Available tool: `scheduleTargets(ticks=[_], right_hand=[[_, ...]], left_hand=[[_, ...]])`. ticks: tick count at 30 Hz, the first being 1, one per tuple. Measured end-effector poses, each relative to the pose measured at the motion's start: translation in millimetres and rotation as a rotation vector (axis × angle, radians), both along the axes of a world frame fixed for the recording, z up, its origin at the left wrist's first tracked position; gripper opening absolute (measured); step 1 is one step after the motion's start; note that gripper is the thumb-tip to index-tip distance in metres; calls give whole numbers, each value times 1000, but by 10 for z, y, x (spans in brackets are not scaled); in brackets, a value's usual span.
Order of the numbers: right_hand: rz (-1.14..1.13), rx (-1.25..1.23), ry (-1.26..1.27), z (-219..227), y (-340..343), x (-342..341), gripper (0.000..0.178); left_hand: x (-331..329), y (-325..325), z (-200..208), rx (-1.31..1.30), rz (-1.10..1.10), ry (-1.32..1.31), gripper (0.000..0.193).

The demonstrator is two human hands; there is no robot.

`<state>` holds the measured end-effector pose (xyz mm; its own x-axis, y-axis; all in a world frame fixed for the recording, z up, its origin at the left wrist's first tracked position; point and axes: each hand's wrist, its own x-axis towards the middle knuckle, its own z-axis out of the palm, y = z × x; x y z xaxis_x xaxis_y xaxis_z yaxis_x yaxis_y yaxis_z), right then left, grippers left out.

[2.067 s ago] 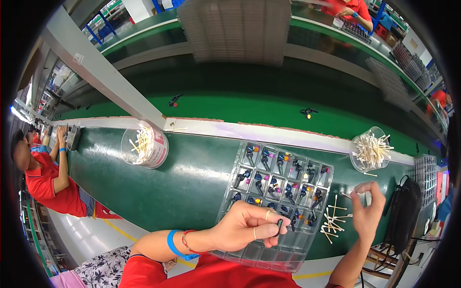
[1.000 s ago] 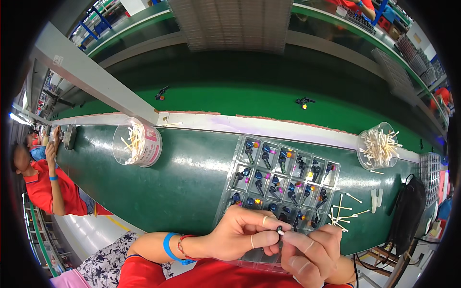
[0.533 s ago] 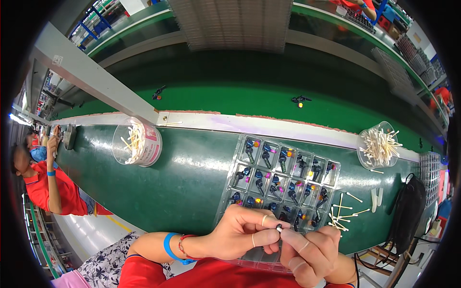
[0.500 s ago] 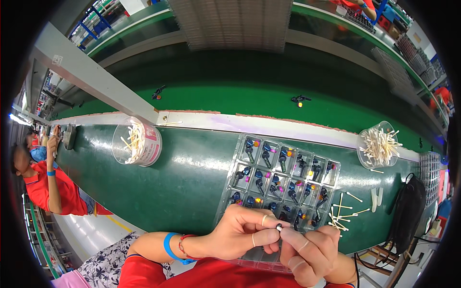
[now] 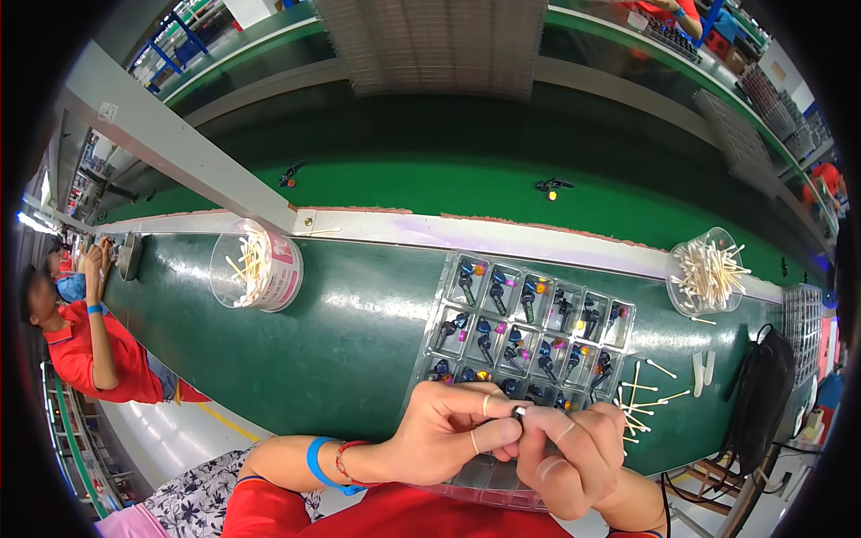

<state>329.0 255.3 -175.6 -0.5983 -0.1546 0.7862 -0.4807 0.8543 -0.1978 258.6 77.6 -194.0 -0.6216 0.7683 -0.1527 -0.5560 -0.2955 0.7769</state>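
My left hand (image 5: 448, 432) pinches a small dark earbud piece (image 5: 517, 416) between thumb and forefinger, mostly covered by the fingertips. My right hand (image 5: 574, 453) is closed against it, with the white tip of a cotton swab (image 5: 521, 410) showing at its fingertips; the stick is hidden. Both hands are over the near part of a clear compartment tray (image 5: 433, 334). Dark blue earbuds (image 5: 485, 336) with orange or magenta ends lie in its compartments. Pale bands circle some of my fingers.
Cotton swabs fill a left tub (image 5: 285, 273) and a right tub (image 5: 708, 272). Loose swabs (image 5: 639, 387) lie right of the tray, near a black face mask (image 5: 762, 394). Beyond the white rail (image 5: 386, 224), a green belt (image 5: 430, 184) carries dark pieces. A person (image 5: 94, 345) sits far left.
Both hands have shifted slightly, and the white tip has moved up a little at the dark piece. The pieces on the belt have moved left. The person at far left has moved their hands.
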Motion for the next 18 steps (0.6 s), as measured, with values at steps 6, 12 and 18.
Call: scheduleTargets(ticks=[6, 12, 18], right_hand=[[-71, 28, 23, -26, -6, -3, 37], [-59, 12, 17, -63, 9, 34, 38], [-63, 14, 16, -68, 11, 40, 40]], left_hand=[[4, -10, -27, 23, -25, 38, 23], [-11, -6, -18, 25, -47, 39, 24], [-29, -6, -11, 28, -59, 38, 24]])
